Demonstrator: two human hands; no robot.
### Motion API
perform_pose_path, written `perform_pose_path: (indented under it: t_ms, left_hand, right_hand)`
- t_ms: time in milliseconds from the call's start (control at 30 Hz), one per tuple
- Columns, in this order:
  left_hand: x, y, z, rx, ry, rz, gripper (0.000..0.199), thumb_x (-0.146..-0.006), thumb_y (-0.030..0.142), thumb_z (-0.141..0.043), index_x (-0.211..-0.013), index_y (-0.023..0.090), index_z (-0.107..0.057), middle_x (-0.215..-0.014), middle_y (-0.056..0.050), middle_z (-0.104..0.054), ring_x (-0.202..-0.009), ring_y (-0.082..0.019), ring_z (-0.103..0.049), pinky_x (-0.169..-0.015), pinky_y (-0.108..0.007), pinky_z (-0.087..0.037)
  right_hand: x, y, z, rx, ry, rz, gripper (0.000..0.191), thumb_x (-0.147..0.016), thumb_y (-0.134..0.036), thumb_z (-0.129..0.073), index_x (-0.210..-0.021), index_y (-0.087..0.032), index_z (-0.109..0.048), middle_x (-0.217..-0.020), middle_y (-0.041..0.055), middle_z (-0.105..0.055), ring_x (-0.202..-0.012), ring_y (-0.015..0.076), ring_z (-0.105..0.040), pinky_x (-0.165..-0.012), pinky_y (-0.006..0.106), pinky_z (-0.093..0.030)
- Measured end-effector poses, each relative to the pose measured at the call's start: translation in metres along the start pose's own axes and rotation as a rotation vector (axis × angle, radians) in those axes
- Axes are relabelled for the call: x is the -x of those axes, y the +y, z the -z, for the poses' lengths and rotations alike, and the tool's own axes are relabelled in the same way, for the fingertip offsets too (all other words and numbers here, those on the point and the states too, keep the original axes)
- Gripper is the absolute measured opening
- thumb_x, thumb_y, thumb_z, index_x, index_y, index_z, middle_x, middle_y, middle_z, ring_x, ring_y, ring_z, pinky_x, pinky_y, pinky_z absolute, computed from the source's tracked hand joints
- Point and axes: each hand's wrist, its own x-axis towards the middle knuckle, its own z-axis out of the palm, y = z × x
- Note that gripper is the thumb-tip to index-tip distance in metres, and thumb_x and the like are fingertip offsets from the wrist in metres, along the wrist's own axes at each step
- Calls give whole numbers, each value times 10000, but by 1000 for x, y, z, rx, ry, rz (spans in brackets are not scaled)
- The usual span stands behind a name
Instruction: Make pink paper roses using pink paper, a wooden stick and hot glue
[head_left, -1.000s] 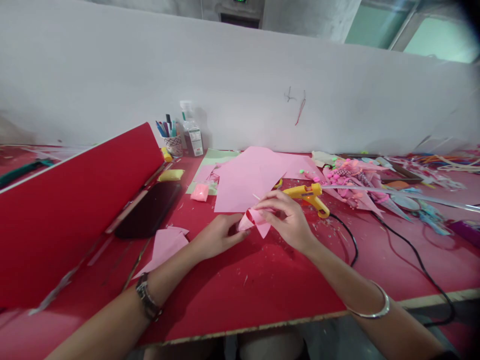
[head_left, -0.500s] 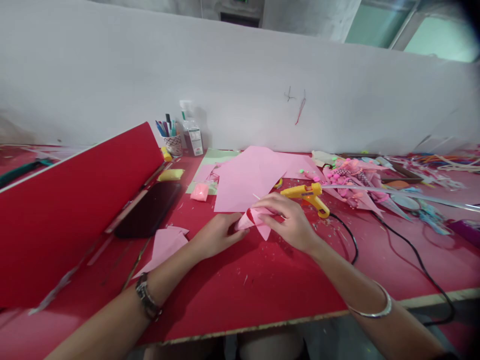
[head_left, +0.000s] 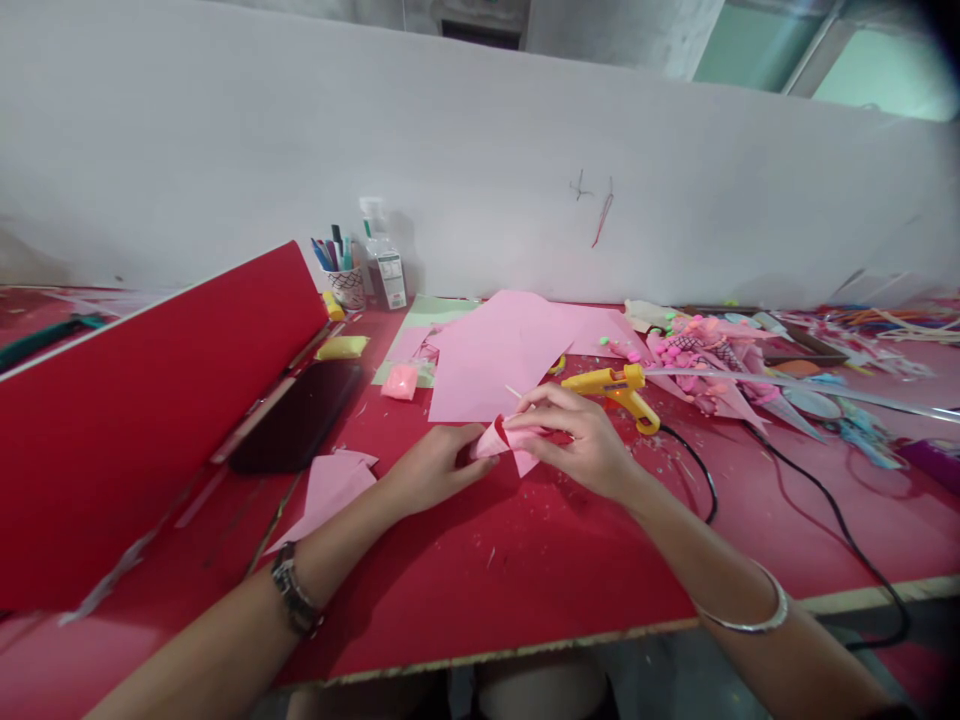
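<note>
A small pink paper piece (head_left: 491,441), rolled into a cone, is between my hands over the red tabletop. My left hand (head_left: 439,468) has its fingers closed around the cone's left end. At the cone's open right side, my right hand (head_left: 574,440) pinches the paper edge, and a pointed flap hangs below its fingers. A thin white stick (head_left: 514,391) shows just above the right fingertips. Behind the hands lie large pink sheets (head_left: 495,350). The yellow glue gun (head_left: 619,388) rests right of them. A cut pink piece (head_left: 334,490) lies beside my left forearm.
A black phone (head_left: 296,420) and a slanting red board (head_left: 157,420) are at the left. A pen cup (head_left: 346,288) and a bottle (head_left: 386,272) stand by the wall. Decorated pink cones (head_left: 701,365) lie at the right. The gun's black cord (head_left: 701,470) curves toward the table's front.
My right fingers have shifted slightly on the cone's right side, and less of the hanging flap shows. My left hand has hardly moved.
</note>
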Motion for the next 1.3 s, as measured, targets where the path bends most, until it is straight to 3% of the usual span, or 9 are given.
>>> perform_pose_path:
  t_ms: [167, 333, 667, 1067, 1300]
  left_hand:
    - [0, 1, 1, 17, 1, -2, 162, -788, 251, -429, -678, 139, -469, -551, 57, -385, -505, -67, -339, -468, -189, -234]
    - [1, 2, 1, 21, -2, 2, 193, -803, 282, -419, -680, 140, -462, -547, 62, -370, -504, -65, -330, -465, -185, -234]
    - [1, -3, -1, -71, -13, 3, 194, -797, 295, -432, -679, 145, -462, -552, 52, -392, -499, -69, -337, -466, -195, -229]
    - [1, -2, 1, -122, -45, -26, 181, -794, 302, -444, -722, 143, -493, -581, 35, -454, -512, -76, -368, -481, -198, -242]
    - [1, -2, 0, -96, -20, -27, 209, -793, 322, -439, -694, 144, -482, -557, 46, -427, -497, -71, -342, -469, -194, -228]
  right_hand:
    - [0, -2, 6, -20, -110, 9, 426, -635, -395, -655, -1003, -190, -587, -1001, 70, -511, -946, 186, -497, -839, 322, -399]
    - [1, -4, 10, -22, -194, -8, 561, -590, -426, -680, -1086, -205, -537, -1080, 76, -473, -1017, 201, -463, -878, 335, -379]
    - [1, 0, 7, -43, -131, 2, 186, -790, -293, -511, -918, -205, -613, -928, 49, -550, -853, 142, -533, -772, 280, -422]
    - [1, -1, 0, 1, -12, 23, 199, -791, -255, -504, -982, -235, -555, -912, 20, -599, -848, 144, -543, -796, 302, -399]
    - [2, 2, -1, -10, -23, 29, 149, -791, -310, -502, -805, -215, -616, -846, 32, -573, -788, 140, -543, -726, 281, -423]
